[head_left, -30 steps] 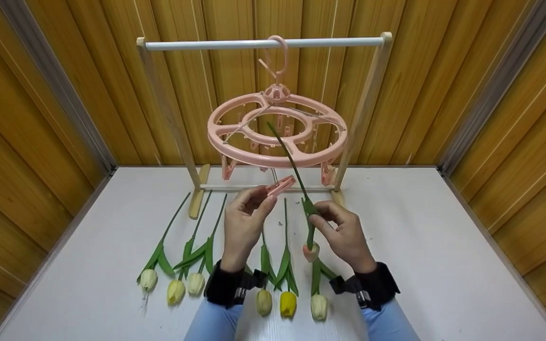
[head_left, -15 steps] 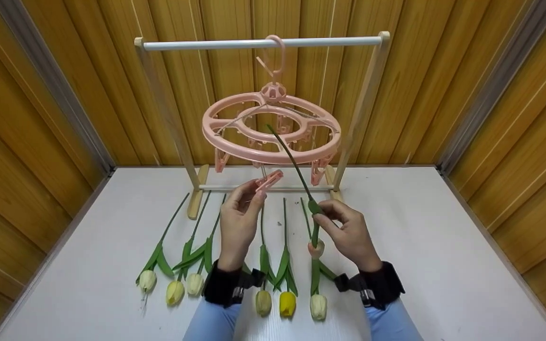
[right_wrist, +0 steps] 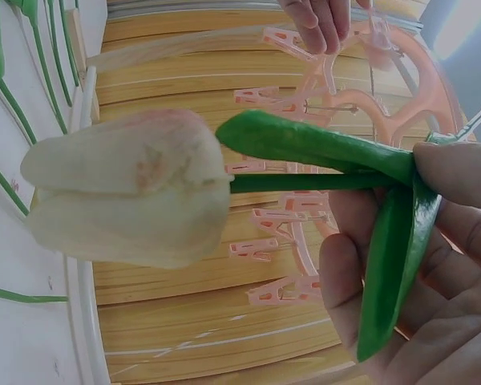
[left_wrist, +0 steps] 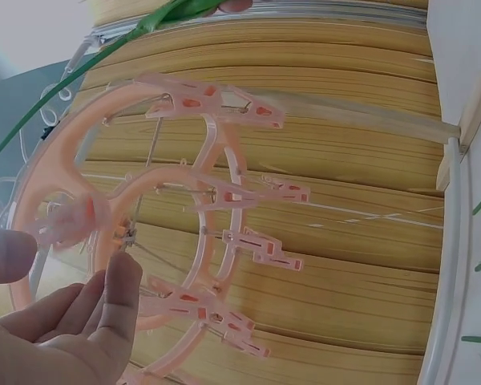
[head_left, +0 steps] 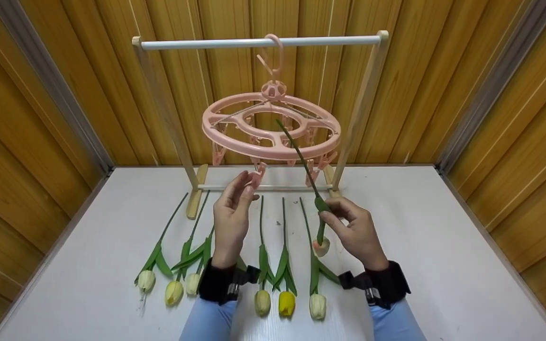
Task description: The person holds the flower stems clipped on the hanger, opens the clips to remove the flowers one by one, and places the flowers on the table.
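My right hand (head_left: 356,232) pinches an artificial tulip (head_left: 321,247) by its leaves and stem, bloom down and stem slanting up in front of a pink round clip hanger (head_left: 254,150). In the right wrist view the bloom (right_wrist: 128,192) is whitish with a pink tinge, and the thumb presses the green leaves (right_wrist: 393,265). My left hand (head_left: 231,218) is raised beside a pink clip (head_left: 258,176) hanging from the ring. In the left wrist view that clip (left_wrist: 76,224) is blurred, and a gap shows between thumb and fingers.
The hanger hooks over a white rod (head_left: 197,45) on a wooden stand (head_left: 171,109). More pink clips (head_left: 217,154) dangle from it. Several artificial tulips, among them a yellow one (head_left: 286,303), lie in a row on the white table (head_left: 443,265). Wood-patterned walls (head_left: 410,94) enclose it.
The left hand has moved left and let go of the pink clip, which swung from slanted to nearly upright. The right hand with the tulip has shifted slightly right. The hanger has turned a little.
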The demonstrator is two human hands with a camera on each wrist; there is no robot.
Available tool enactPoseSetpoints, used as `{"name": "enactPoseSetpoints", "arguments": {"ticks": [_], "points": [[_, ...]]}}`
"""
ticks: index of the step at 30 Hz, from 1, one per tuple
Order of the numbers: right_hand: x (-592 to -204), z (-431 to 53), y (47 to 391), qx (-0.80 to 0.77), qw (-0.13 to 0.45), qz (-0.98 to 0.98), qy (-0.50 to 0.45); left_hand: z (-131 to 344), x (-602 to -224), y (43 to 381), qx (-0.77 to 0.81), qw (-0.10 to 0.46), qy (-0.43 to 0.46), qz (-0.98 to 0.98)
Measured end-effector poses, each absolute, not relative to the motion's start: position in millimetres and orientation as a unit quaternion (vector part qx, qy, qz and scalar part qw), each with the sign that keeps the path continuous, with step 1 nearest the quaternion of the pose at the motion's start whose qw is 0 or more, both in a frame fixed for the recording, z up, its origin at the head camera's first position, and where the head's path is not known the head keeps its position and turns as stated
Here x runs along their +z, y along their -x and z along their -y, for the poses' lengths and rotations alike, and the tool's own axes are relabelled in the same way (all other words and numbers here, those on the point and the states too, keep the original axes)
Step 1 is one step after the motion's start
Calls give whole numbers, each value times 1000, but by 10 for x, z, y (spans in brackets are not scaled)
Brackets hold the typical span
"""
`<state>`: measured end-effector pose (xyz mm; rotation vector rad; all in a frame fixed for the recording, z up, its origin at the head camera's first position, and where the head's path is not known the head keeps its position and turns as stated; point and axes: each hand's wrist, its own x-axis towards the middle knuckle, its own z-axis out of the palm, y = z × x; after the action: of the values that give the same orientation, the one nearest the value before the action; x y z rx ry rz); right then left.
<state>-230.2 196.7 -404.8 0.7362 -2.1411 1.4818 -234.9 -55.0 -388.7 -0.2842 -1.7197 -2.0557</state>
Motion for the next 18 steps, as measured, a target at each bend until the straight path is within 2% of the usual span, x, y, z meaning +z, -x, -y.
{"name": "enactPoseSetpoints", "arguments": {"ticks": [10, 18], "points": [[-4005, -2050, 2291, 538, 218, 772, -259, 601, -3872, 2332, -725, 218, 113, 643], [-3965, -2146, 2254, 532, 220, 780, -246, 619, -3871, 2320, -670, 245, 128, 689]]}}
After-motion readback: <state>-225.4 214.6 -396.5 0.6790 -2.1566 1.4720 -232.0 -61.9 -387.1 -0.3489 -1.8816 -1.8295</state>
